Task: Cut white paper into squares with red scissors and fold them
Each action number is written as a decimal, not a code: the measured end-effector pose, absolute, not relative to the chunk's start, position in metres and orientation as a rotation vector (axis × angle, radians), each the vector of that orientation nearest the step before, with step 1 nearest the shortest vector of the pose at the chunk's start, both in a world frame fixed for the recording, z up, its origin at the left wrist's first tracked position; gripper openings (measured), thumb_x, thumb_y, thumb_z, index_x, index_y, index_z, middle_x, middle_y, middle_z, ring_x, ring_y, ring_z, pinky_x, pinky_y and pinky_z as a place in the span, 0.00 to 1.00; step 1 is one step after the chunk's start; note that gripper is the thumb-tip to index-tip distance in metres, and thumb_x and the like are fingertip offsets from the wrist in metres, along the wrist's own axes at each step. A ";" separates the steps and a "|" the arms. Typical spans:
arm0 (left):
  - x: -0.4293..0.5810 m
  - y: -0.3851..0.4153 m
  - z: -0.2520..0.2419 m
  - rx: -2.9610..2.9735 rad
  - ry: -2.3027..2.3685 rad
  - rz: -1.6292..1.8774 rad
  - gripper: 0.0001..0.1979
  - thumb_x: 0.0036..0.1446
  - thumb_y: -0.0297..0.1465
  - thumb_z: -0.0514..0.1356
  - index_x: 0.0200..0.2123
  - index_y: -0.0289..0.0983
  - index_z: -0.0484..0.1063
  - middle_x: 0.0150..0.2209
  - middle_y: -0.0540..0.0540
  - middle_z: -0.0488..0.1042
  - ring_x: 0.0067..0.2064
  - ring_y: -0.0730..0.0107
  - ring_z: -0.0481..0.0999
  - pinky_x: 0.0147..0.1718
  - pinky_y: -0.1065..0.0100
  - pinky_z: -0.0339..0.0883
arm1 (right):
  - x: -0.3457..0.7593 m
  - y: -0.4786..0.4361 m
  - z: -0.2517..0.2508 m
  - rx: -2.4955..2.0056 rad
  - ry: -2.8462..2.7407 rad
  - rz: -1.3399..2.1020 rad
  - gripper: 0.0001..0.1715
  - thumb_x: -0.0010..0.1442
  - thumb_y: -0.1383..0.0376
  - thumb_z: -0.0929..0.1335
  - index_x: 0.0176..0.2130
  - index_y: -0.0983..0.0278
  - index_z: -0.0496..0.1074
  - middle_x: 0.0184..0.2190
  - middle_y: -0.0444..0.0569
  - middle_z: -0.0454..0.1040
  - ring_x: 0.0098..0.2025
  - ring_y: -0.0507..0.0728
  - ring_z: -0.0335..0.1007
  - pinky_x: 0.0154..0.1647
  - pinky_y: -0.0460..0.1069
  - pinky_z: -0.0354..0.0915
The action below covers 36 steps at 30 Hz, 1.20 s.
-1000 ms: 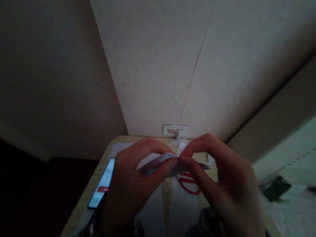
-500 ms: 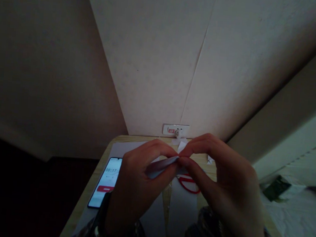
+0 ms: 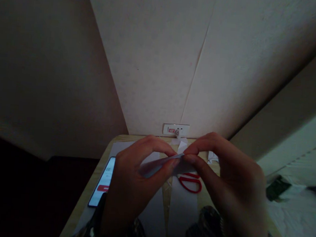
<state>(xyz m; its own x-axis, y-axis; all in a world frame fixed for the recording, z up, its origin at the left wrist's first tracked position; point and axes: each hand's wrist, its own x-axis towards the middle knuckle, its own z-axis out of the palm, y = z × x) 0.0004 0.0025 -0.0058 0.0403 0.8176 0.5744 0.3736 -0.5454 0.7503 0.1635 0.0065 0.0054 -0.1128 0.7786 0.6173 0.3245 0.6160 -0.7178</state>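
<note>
A folded piece of white paper [image 3: 155, 166] is held up above the table between both hands. My left hand [image 3: 139, 175] pinches it between thumb and fingers near its upper edge. My right hand [image 3: 224, 178] pinches the paper's right tip between thumb and forefinger, close beside the left fingertips. Under the hands, red-handled scissors [image 3: 189, 183] lie on white paper strips [image 3: 182, 211]; their blades are mostly hidden.
A phone [image 3: 102, 187] with a lit timer screen lies at the left of the wooden table [image 3: 86, 197], partly behind my left hand. A wall socket [image 3: 175, 129] holds a plug. Small folded paper [image 3: 212, 157] lies behind my right hand.
My hands have moved slightly apart, the left one leftward over more of the phone and the right one rightward. More of the paper between them and of the scissors shows.
</note>
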 end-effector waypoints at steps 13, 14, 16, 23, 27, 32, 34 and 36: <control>0.003 0.004 -0.005 1.939 1.175 1.475 0.07 0.55 0.24 0.66 0.28 0.41 0.75 0.29 0.57 0.78 0.33 0.76 0.77 0.36 0.74 0.70 | 0.162 0.006 0.006 -0.937 -1.698 0.498 0.08 0.62 0.70 0.72 0.31 0.59 0.73 0.28 0.37 0.74 0.31 0.50 0.70 0.33 0.46 0.65; 0.003 0.004 -0.004 1.937 1.173 1.469 0.07 0.55 0.24 0.66 0.29 0.42 0.75 0.30 0.57 0.78 0.33 0.75 0.77 0.37 0.73 0.70 | 0.162 0.006 0.006 -0.937 -1.701 0.491 0.09 0.62 0.70 0.72 0.31 0.59 0.73 0.27 0.37 0.74 0.31 0.50 0.70 0.33 0.46 0.65; 0.003 0.004 -0.004 1.932 1.174 1.453 0.06 0.56 0.25 0.66 0.30 0.42 0.75 0.31 0.57 0.78 0.34 0.75 0.77 0.38 0.72 0.70 | 0.163 0.005 0.006 -0.938 -1.706 0.485 0.09 0.62 0.70 0.71 0.30 0.59 0.72 0.27 0.37 0.73 0.31 0.50 0.70 0.33 0.46 0.65; 0.000 0.002 -0.004 1.892 1.149 1.476 0.07 0.57 0.25 0.64 0.31 0.44 0.75 0.32 0.58 0.78 0.36 0.75 0.77 0.39 0.72 0.69 | 0.162 0.005 0.006 -0.919 -1.710 0.491 0.09 0.63 0.70 0.71 0.30 0.60 0.73 0.28 0.38 0.73 0.33 0.51 0.71 0.35 0.47 0.66; 0.001 0.002 -0.004 1.884 1.152 1.473 0.07 0.56 0.25 0.65 0.30 0.44 0.75 0.30 0.58 0.78 0.35 0.76 0.77 0.37 0.73 0.68 | 0.163 0.006 0.005 -0.900 -1.714 0.502 0.09 0.62 0.70 0.71 0.30 0.60 0.73 0.27 0.37 0.73 0.32 0.50 0.71 0.34 0.46 0.66; 0.000 0.002 -0.005 1.941 1.172 1.478 0.07 0.56 0.24 0.65 0.30 0.42 0.76 0.31 0.58 0.79 0.35 0.77 0.78 0.37 0.73 0.69 | 0.169 0.007 0.005 -0.894 -1.659 0.491 0.10 0.63 0.71 0.71 0.30 0.59 0.73 0.27 0.37 0.73 0.30 0.50 0.68 0.33 0.46 0.65; 0.000 0.002 -0.005 1.961 1.189 1.475 0.07 0.55 0.24 0.65 0.29 0.42 0.75 0.30 0.57 0.79 0.33 0.77 0.77 0.36 0.73 0.69 | 0.173 0.007 0.005 -0.889 -1.649 0.468 0.11 0.63 0.72 0.70 0.30 0.59 0.73 0.27 0.37 0.72 0.29 0.50 0.67 0.33 0.46 0.65; 0.001 0.002 -0.005 1.983 1.194 1.478 0.07 0.55 0.23 0.65 0.29 0.41 0.75 0.29 0.57 0.79 0.33 0.77 0.77 0.36 0.73 0.69 | 0.175 0.007 0.005 -0.889 -1.650 0.451 0.12 0.62 0.74 0.69 0.31 0.58 0.73 0.27 0.38 0.72 0.29 0.51 0.67 0.32 0.47 0.65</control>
